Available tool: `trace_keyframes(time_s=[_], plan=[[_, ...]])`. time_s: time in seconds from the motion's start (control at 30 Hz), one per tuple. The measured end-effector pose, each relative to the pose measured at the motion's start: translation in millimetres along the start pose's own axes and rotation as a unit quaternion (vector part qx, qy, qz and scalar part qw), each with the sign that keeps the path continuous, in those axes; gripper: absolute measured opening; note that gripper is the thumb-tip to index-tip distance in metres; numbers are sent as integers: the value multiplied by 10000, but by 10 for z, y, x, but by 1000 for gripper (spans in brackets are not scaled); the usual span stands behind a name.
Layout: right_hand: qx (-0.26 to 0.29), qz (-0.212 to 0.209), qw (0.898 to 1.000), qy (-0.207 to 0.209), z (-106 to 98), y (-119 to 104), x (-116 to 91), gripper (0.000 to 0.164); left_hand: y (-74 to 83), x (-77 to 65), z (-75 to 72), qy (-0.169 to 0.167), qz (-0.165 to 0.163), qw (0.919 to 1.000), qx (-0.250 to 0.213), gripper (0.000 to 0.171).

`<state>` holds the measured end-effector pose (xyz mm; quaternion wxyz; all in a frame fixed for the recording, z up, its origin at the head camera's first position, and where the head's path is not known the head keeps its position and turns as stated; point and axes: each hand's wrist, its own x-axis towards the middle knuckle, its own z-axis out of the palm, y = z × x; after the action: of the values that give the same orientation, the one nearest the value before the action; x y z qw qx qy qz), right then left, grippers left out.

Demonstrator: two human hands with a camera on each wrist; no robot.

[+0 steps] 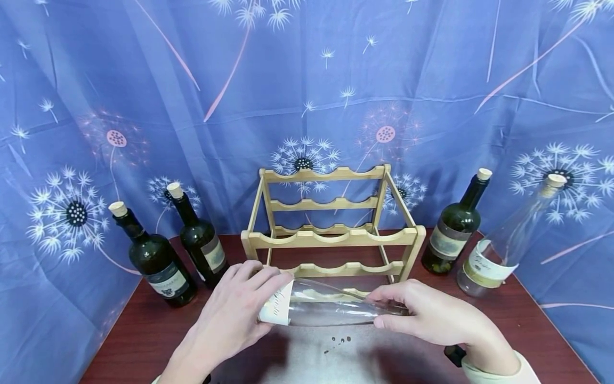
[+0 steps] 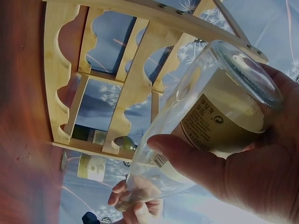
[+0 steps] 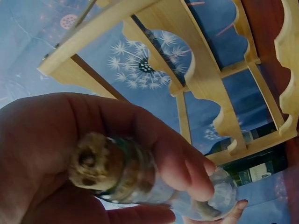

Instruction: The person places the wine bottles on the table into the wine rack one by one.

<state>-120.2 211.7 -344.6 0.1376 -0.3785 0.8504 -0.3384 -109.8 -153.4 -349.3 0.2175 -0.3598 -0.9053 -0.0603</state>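
A clear glass wine bottle (image 1: 331,306) lies sideways in the air, held by both hands in front of a wooden wine rack (image 1: 336,240). The left hand (image 1: 249,304) grips its labelled base end; the thumb lies across the label (image 2: 224,107) in the left wrist view. At the other end, the right hand (image 1: 427,312) holds the neck between thumb and fingers. A cork (image 3: 96,161) plugs the mouth, seen close up in the right wrist view. The rack has scalloped rails on several levels, and no bottles lie in it.
Two dark green corked bottles (image 1: 160,266) (image 1: 203,240) stand left of the rack. On the right stand another green bottle (image 1: 453,229) and a clear one (image 1: 494,261). A dandelion-print blue curtain (image 1: 307,80) hangs behind the reddish-brown table (image 1: 144,341).
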Motion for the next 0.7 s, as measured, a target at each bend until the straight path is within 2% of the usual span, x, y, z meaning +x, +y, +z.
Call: trace_keyframes(time_s=[0.4,0.57,0.7], plan=[[-493,-44,9987,-120,61,-20,24,34,37,4,-18,-185,-69,9998,-26,88],[-723,-150,9973,40,55,-36,12,33,42,4,-18,-108,-121,9999,6,88],[-809,-257,9963,156,45,-46,0,33,46,-2,-34,80,-126,9999,-16,86]])
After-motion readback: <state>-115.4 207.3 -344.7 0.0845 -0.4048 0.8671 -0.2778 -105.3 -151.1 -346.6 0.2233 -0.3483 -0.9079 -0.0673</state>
